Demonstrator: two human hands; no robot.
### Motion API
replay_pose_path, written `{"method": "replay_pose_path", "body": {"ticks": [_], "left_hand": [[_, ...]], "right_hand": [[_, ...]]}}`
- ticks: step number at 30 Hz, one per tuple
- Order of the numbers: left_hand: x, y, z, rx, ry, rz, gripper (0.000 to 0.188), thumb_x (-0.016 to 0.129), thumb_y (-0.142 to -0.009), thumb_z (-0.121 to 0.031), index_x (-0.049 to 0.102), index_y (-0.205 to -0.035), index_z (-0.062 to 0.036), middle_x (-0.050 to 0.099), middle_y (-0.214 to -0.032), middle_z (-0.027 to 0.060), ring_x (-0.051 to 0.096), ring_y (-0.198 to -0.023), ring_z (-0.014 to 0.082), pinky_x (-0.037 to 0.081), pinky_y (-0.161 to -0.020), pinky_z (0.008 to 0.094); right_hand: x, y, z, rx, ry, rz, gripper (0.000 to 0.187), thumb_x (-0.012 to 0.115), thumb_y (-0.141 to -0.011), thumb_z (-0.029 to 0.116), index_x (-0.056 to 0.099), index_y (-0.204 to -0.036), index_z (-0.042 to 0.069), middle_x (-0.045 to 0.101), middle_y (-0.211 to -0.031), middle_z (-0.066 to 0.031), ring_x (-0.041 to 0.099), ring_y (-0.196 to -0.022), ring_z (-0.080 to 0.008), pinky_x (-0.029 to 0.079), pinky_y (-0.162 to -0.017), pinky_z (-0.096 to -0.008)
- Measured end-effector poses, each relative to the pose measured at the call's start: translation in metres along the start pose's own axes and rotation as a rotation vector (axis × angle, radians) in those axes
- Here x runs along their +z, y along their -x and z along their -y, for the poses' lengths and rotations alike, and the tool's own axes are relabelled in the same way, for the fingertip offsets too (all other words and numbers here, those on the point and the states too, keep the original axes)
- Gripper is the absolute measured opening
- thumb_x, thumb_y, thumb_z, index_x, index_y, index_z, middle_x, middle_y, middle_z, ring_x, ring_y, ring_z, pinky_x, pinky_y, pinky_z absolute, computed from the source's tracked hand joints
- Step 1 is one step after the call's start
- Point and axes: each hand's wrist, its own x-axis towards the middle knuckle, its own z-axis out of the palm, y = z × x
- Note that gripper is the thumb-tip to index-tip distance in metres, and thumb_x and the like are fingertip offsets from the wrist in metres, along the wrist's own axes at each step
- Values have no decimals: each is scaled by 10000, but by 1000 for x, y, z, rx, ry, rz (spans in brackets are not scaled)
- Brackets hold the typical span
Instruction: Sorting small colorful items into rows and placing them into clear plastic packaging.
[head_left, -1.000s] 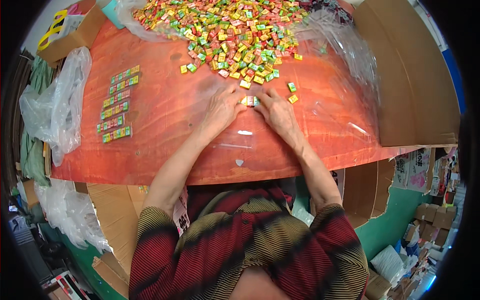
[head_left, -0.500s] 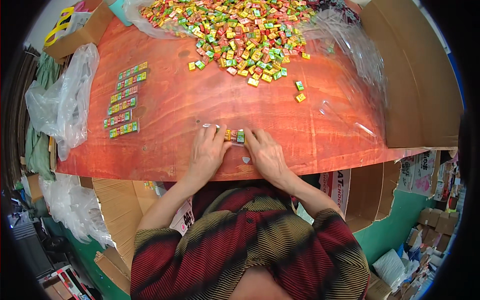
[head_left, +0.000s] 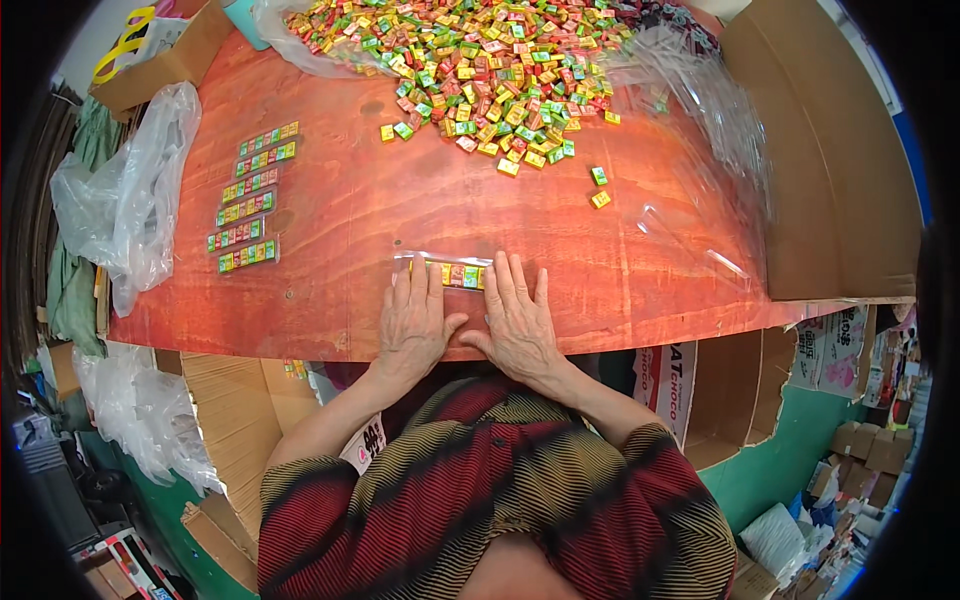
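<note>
A clear plastic sleeve holding a row of small coloured boxes [head_left: 458, 276] lies near the front of the table, boxes in yellow, red and green. My left hand [head_left: 412, 318] rests flat with fingers stretched out, their tips over the left end of the row. On the other end lie the fingertips of my right hand [head_left: 518, 318], which is also flat, its thumb pointing toward the left thumb. The fingers partly hide both ends of the row. Neither hand is closed around anything.
Several filled packs [head_left: 246, 208] are lined up at the left of the red table [head_left: 340, 220]. A large heap of small boxes [head_left: 500, 70] spreads over the back. Two loose boxes [head_left: 600, 200] and clear plastic sleeves [head_left: 715, 140] lie at the right, beside a big carton [head_left: 830, 170].
My fingers have uncurled from the row and now lie flat over its ends, with both palms drawn nearer to me. A small pale scrap by the right hand is no longer visible.
</note>
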Motion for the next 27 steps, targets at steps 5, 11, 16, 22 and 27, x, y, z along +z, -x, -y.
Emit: {"method": "replay_pose_path", "body": {"ticks": [5,11,16,22,27], "left_hand": [[-13,-7,-3,88,-102,13,727,607,-721,-396,370,-1268,20,326,-1324,203,296,-1221,391,279,-958,523],[-4,-15,2,116,58,149,718,603,-738,-374,353,-1276,29,316,-1338,197,271,-1245,388,201,-1002,552],[-3,-16,0,28,53,118,696,607,-748,-344,351,-1278,27,352,-1308,223,279,-1240,404,199,-994,562],[-4,-14,12,70,51,173,667,617,-743,-281,345,-1294,-20,343,-1330,187,234,-1272,378,171,-1006,552],[-14,-18,42,-30,81,134,577,593,-759,-211,366,-1257,-28,350,-1328,179,245,-1273,368,158,-1020,544]], "right_hand": [[-1,-5,-1,-22,19,21,883,571,-691,535,324,-1272,-82,230,-1379,-237,179,-1308,-357,134,-1008,-583],[1,-5,-1,19,-23,-29,879,578,-693,527,321,-1274,-81,262,-1364,-239,205,-1296,-370,139,-1004,-588],[1,-16,-9,-134,-236,18,800,593,-728,458,330,-1283,-55,281,-1363,-219,225,-1299,-327,126,-1029,-560],[-29,-6,-89,67,-196,-457,313,586,-740,73,544,-1048,43,581,-997,-143,535,-931,-322,396,-828,-431],[-44,20,-145,518,330,-571,202,592,-735,99,582,-933,61,554,-913,-105,494,-895,-291,366,-779,-416]]}}
